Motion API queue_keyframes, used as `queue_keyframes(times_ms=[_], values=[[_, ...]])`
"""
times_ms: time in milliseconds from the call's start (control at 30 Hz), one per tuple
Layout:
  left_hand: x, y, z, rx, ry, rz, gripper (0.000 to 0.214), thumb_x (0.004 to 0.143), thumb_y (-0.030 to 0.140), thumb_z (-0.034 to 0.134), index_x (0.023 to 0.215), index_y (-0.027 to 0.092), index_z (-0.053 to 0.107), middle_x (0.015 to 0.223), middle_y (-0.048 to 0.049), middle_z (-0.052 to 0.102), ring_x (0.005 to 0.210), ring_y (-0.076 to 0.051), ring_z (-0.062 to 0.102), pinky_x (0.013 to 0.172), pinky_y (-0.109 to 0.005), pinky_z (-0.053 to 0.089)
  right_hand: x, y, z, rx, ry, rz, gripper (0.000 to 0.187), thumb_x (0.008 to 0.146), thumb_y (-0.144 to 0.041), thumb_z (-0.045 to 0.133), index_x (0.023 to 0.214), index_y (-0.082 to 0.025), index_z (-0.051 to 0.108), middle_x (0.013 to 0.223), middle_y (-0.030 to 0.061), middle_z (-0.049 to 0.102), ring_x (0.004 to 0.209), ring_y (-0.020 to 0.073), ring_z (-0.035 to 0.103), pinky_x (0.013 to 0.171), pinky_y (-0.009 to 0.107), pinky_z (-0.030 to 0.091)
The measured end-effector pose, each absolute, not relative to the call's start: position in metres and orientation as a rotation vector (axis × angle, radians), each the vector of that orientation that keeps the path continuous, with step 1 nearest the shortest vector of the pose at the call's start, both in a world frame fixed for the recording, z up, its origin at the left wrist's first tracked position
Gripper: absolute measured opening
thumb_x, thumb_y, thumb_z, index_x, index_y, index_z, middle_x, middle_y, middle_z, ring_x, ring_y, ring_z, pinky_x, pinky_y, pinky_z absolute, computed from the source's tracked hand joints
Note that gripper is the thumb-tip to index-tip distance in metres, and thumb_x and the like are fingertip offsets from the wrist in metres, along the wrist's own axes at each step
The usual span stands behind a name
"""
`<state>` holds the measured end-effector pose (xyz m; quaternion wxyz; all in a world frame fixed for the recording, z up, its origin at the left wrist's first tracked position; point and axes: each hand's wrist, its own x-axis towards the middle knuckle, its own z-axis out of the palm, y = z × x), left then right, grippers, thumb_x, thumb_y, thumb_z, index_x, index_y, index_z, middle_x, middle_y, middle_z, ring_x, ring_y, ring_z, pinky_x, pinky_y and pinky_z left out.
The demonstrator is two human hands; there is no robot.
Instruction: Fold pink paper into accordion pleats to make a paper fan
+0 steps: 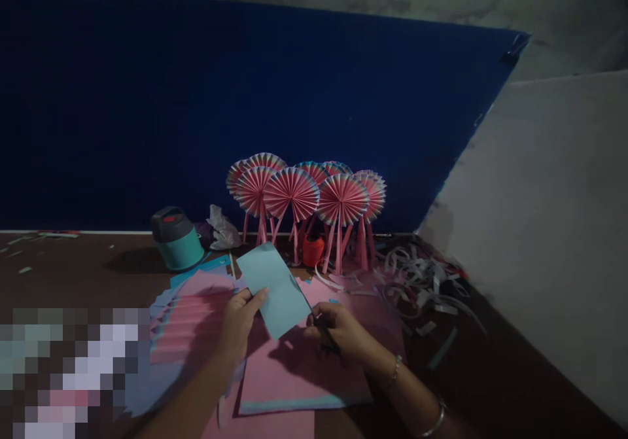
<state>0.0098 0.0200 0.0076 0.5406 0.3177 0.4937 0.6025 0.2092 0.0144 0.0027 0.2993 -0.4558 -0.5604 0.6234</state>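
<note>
A pale blue rectangular piece of paper (275, 288) is pinched along its left edge by my left hand (243, 315), thumb on top. My right hand (343, 331) is closed around dark-handled scissors (324, 332), whose blades meet the paper's right edge. Below both hands lie pink paper sheets (304, 383), the top one with a light blue strip along its near edge. Left of them rests a pleated pink sheet (189, 321) with bluish edges.
Several round pink pleated paper fans (292, 195) stand on legs at the back, around a red container (313, 250). A teal flask (179, 243) leans at left. Curled paper strips (422, 275) pile up at right. A dark blue board (220, 99) rises behind.
</note>
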Motion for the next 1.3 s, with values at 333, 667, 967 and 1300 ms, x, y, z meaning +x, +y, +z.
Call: queue_keyframes(times_ms=[333, 667, 967, 1300], values=[[0.009, 0.019, 0.007, 0.747, 1.163, 1.408, 0.044, 0.049, 0.04, 0.083, 0.082, 0.012, 0.074, 0.072, -0.006, 0.073, 0.067, -0.019, 0.064, 0.066, -0.029, 0.05, 0.21, 0.014, 0.001, -1.227, -1.532, 1.621, 0.049, 0.054, -0.051, 0.081, 0.077, -0.016, 0.055, 0.047, -0.0071, 0.052, 0.039, 0.0085, 0.049, 0.035, 0.016, 0.032], [0.01, 0.022, -0.001, 0.748, 1.151, 1.377, 0.042, 0.051, 0.042, 0.082, 0.08, 0.012, 0.073, 0.071, -0.0061, 0.073, 0.067, -0.019, 0.064, 0.067, -0.028, 0.049, 0.209, 0.015, -0.001, -1.236, -1.565, 1.583, 0.048, 0.055, -0.053, 0.079, 0.074, -0.017, 0.053, 0.045, -0.0091, 0.046, 0.036, 0.0058, 0.042, 0.034, 0.016, 0.027], [0.011, 0.02, 0.004, 0.736, 1.159, 1.351, 0.044, 0.049, 0.043, 0.083, 0.079, 0.013, 0.074, 0.07, -0.0059, 0.073, 0.066, -0.018, 0.064, 0.066, -0.028, 0.05, 0.208, 0.015, 0.0, -1.246, -1.521, 1.6, 0.049, 0.052, -0.053, 0.079, 0.07, -0.018, 0.05, 0.045, -0.0083, 0.047, 0.037, 0.0079, 0.044, 0.035, 0.017, 0.029], [0.013, 0.021, -0.001, 0.763, 1.155, 1.314, 0.046, 0.047, 0.046, 0.084, 0.076, 0.011, 0.073, 0.071, -0.0084, 0.074, 0.067, -0.021, 0.066, 0.068, -0.031, 0.05, 0.207, 0.018, -0.012, -1.209, -1.594, 1.49, 0.026, 0.062, -0.032, 0.071, 0.076, -0.016, 0.055, 0.05, -0.007, 0.047, 0.043, 0.0057, 0.036, 0.04, 0.017, 0.023]])
